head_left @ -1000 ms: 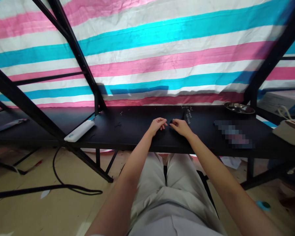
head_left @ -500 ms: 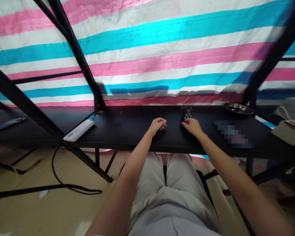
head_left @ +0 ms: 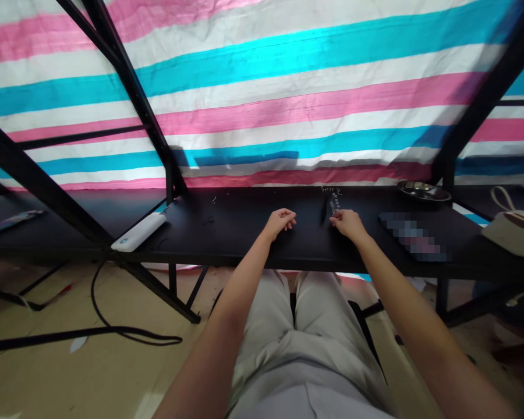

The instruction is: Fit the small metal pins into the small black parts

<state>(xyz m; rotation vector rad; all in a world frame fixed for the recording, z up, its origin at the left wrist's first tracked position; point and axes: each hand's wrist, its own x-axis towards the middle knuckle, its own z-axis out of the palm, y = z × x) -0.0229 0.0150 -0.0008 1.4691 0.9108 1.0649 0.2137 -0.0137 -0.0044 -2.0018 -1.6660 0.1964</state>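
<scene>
Left hand [head_left: 280,222] lies loosely curled on the surface [head_left: 227,228]. Right hand [head_left: 348,223], curled too, touches small beads [head_left: 334,203]. What they hold, I cannot tell.

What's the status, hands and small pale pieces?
Left hand curled on black table. Right hand at small pale pieces, grip unclear. Dark strip just beside them.

Bright backlight through striped tarp [head_left: 288,87], dark tabletop [head_left: 244,227] in shadow, wide-angle bending at edges, pixelated patch [head_left: 413,235] right.
</scene>
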